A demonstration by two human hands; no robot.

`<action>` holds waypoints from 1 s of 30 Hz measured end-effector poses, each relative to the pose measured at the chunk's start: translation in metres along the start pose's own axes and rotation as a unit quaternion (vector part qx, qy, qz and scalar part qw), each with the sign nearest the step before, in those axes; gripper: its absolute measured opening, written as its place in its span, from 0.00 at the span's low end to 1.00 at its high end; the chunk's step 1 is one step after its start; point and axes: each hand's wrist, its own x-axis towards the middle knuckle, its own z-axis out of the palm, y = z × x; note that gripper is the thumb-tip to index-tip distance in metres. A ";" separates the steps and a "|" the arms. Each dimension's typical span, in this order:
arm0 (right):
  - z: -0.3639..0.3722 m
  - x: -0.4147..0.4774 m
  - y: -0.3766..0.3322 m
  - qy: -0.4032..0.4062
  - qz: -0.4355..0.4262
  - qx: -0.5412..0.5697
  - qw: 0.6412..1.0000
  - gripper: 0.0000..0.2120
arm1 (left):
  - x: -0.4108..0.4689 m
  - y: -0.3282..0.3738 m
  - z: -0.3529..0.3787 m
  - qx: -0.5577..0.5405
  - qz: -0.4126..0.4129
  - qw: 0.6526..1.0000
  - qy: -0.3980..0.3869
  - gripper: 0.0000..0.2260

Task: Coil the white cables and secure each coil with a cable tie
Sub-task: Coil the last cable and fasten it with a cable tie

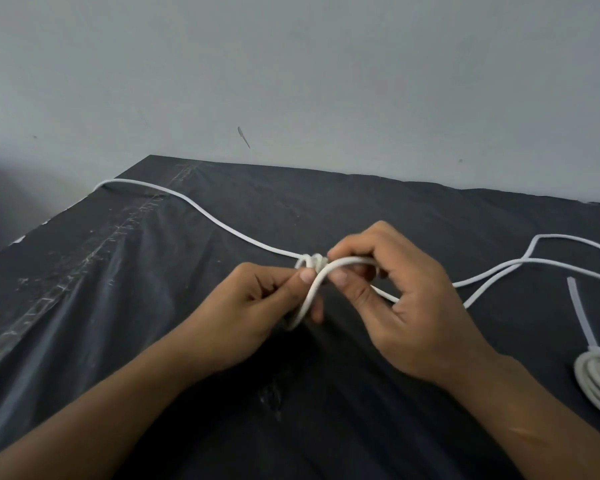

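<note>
At the middle of the black-covered table (153, 306), the white cable (222, 225) is bunched into a small coil (312, 263). The left hand (257, 306) pinches it closed between thumb and curled fingers, and the right hand (413, 306) nips a cable loop at the fingertips. Cable runs to the table edge at 10 o'clock and trails off at 3 o'clock, while a tied coil (596, 379) with its cable tie (581, 313) lies at 4 o'clock.

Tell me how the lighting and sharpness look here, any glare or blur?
Head view: soft, dim light; the tape strip on the black table cover glints faintly; the left hand, right hand and white cable look slightly soft; the tied coil is cropped at right.
</note>
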 end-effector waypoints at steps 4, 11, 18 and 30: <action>-0.001 0.003 0.004 0.083 0.064 0.045 0.993 0.05 | -0.003 0.007 0.005 -0.259 -0.039 0.958 -0.117 0.20; 0.001 0.001 0.013 0.056 0.104 0.066 0.991 0.03 | -0.004 0.007 0.002 -0.433 -0.037 0.886 -0.163 0.19; 0.008 -0.010 0.036 -0.001 0.221 0.018 0.975 0.08 | 0.003 0.011 -0.019 -0.592 -0.004 0.803 -0.067 0.12; 0.013 -0.011 0.015 -0.091 0.058 -0.184 0.977 0.10 | 0.014 -0.004 -0.030 -0.400 0.007 0.896 0.194 0.15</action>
